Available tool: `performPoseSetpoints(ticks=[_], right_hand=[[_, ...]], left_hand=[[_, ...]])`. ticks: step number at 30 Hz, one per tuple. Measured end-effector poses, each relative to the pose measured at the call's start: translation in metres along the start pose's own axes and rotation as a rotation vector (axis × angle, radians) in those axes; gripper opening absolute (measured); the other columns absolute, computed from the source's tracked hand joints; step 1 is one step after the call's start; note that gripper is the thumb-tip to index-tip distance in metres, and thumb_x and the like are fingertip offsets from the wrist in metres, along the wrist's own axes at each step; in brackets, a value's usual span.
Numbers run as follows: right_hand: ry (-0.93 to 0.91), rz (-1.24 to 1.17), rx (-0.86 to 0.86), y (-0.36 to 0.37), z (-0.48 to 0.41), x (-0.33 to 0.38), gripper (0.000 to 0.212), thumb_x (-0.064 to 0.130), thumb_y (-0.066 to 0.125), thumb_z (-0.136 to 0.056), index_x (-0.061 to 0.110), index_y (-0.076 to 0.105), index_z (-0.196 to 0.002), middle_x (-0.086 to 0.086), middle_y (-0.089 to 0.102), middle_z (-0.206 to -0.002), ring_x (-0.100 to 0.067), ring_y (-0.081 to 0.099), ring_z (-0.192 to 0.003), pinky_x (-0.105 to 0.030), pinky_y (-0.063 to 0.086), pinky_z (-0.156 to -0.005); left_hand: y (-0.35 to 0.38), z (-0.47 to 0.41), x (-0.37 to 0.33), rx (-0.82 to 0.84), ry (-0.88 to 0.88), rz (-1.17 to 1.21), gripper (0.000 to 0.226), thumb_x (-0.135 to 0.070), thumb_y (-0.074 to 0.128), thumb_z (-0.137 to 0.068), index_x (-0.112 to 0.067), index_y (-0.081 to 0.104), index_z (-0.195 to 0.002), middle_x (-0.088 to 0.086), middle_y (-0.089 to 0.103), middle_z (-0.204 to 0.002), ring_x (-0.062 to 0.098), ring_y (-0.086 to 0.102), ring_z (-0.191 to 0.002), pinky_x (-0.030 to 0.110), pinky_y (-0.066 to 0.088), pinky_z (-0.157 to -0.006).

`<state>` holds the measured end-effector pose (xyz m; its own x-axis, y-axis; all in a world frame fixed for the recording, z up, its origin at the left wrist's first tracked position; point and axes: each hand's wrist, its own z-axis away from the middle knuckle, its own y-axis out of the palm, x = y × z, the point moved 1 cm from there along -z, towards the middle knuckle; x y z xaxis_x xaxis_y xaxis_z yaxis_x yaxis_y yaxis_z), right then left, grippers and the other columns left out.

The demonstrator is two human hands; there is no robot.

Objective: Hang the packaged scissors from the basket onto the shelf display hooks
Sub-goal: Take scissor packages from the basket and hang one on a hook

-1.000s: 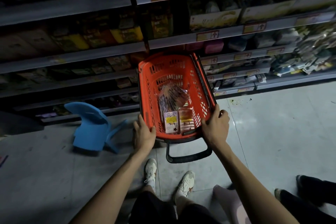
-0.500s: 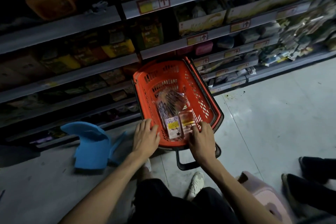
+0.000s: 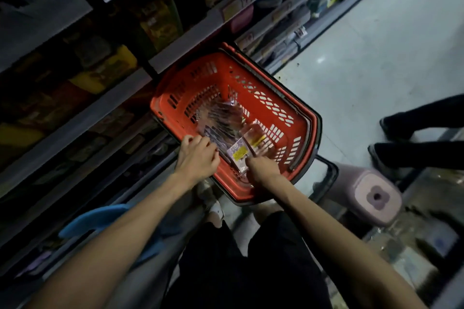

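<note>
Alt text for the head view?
Both hands are in a red basket on a shop floor: the right hand touches a packet with a yellow label, the left hand is at the packets beside it. Dim stocked shelves behind.

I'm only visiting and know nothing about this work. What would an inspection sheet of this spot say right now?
Surface: pale floor.
Job's things: red basket beside the shelves, with packaged scissors lying inside; display hooks not seen.
Clutter: blue chair; pink stool.
Hands: left hand with fingers curled at the basket's near rim; right hand with fingertips at the packaged scissors; both grips are too blurred to judge.
Cables: nothing seen.
Surroundings: dim stocked shelves; another person's legs on the right.
</note>
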<state>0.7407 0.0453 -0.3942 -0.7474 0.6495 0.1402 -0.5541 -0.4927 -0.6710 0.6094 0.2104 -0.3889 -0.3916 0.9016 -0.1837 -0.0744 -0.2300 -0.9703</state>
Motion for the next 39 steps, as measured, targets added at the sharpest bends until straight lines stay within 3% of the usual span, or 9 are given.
performPoseSetpoints(ticks=[6, 13, 15, 18, 21, 29, 32, 34, 39], right_hand=[[0.058, -0.058, 0.076, 0.014, -0.052, 0.009, 0.032, 0.009, 0.052, -0.099, 0.011, 0.058, -0.131, -0.014, 0.066, -0.131, -0.035, 0.065, -0.118, -0.044, 0.055, -0.089], [0.056, -0.092, -0.003, 0.03, -0.107, 0.022, 0.065, 0.01, 0.05, -0.103, 0.025, 0.019, -0.159, -0.013, 0.067, -0.109, -0.029, 0.06, -0.084, -0.038, 0.046, -0.064], [0.068, -0.096, 0.018, 0.036, -0.112, 0.022, 0.069, 0.011, 0.049, -0.103, 0.027, 0.016, -0.16, -0.014, 0.066, -0.112, -0.031, 0.064, -0.092, -0.038, 0.048, -0.066], [0.08, -0.1, 0.033, 0.046, -0.115, 0.019, 0.057, 0.02, 0.048, -0.106, 0.024, 0.024, -0.157, -0.012, 0.067, -0.116, -0.031, 0.067, -0.104, -0.039, 0.048, -0.069], [0.124, -0.076, -0.015, 0.053, -0.114, 0.016, 0.049, 0.028, 0.049, -0.107, 0.024, 0.032, -0.153, -0.007, 0.069, -0.098, -0.028, 0.069, -0.088, -0.038, 0.048, -0.061], [0.3, -0.291, -0.153, 0.023, -0.081, 0.007, 0.021, 0.005, 0.051, -0.101, 0.007, 0.069, -0.11, -0.013, 0.075, -0.105, -0.032, 0.072, -0.094, -0.04, 0.055, -0.073], [0.368, -0.349, -0.201, 0.009, -0.065, 0.005, 0.026, -0.003, 0.049, -0.098, 0.006, 0.068, -0.115, -0.014, 0.073, -0.11, -0.035, 0.071, -0.103, -0.042, 0.056, -0.08], [0.376, -0.41, -0.287, 0.001, -0.051, 0.003, 0.028, 0.0, 0.051, -0.098, 0.009, 0.061, -0.123, -0.014, 0.072, -0.107, -0.036, 0.07, -0.1, -0.04, 0.052, -0.074], [0.243, -0.624, -0.582, -0.014, -0.009, -0.002, 0.048, 0.003, 0.057, -0.096, 0.004, 0.033, -0.138, -0.008, 0.065, -0.081, -0.022, 0.053, -0.059, -0.033, 0.036, -0.051]], left_hand=[[0.012, -0.016, 0.006, 0.092, 0.018, 0.026, 0.032, -0.038, 0.051, -0.091, -0.018, 0.075, -0.098, 0.004, 0.072, -0.093, 0.028, 0.063, -0.094, 0.045, 0.042, -0.09], [0.022, -0.015, 0.009, 0.081, 0.01, -0.038, 0.041, -0.042, 0.042, -0.092, -0.022, 0.077, -0.1, 0.001, 0.075, -0.096, 0.026, 0.062, -0.095, 0.045, 0.042, -0.091], [0.023, -0.015, 0.008, 0.101, 0.003, -0.042, 0.042, -0.042, 0.041, -0.092, -0.022, 0.077, -0.102, 0.001, 0.075, -0.097, 0.025, 0.062, -0.095, 0.045, 0.042, -0.092], [0.023, -0.015, 0.009, 0.103, 0.012, -0.044, 0.044, -0.041, 0.039, -0.091, -0.022, 0.077, -0.103, 0.0, 0.074, -0.098, 0.024, 0.061, -0.095, 0.044, 0.04, -0.091], [0.022, -0.015, 0.009, 0.097, 0.015, -0.052, 0.046, -0.041, 0.037, -0.091, -0.023, 0.078, -0.103, 0.0, 0.075, -0.098, 0.024, 0.061, -0.094, 0.043, 0.038, -0.09], [0.019, -0.017, 0.007, 0.134, 0.014, -0.072, 0.046, -0.04, 0.037, -0.089, -0.025, 0.078, -0.103, -0.002, 0.076, -0.098, 0.022, 0.063, -0.094, 0.042, 0.039, -0.09], [0.018, -0.017, 0.006, 0.169, -0.01, -0.062, 0.047, -0.041, 0.037, -0.088, -0.027, 0.077, -0.107, -0.004, 0.076, -0.1, 0.02, 0.063, -0.095, 0.041, 0.038, -0.092], [0.016, -0.017, 0.005, 0.176, -0.025, -0.035, 0.046, -0.042, 0.04, -0.088, -0.027, 0.076, -0.113, -0.004, 0.075, -0.102, 0.019, 0.063, -0.097, 0.04, 0.037, -0.094], [0.004, -0.023, 0.001, 0.205, -0.092, 0.143, 0.048, -0.056, 0.059, -0.095, -0.032, 0.061, -0.138, -0.006, 0.07, -0.121, 0.017, 0.062, -0.116, 0.039, 0.036, -0.105]])
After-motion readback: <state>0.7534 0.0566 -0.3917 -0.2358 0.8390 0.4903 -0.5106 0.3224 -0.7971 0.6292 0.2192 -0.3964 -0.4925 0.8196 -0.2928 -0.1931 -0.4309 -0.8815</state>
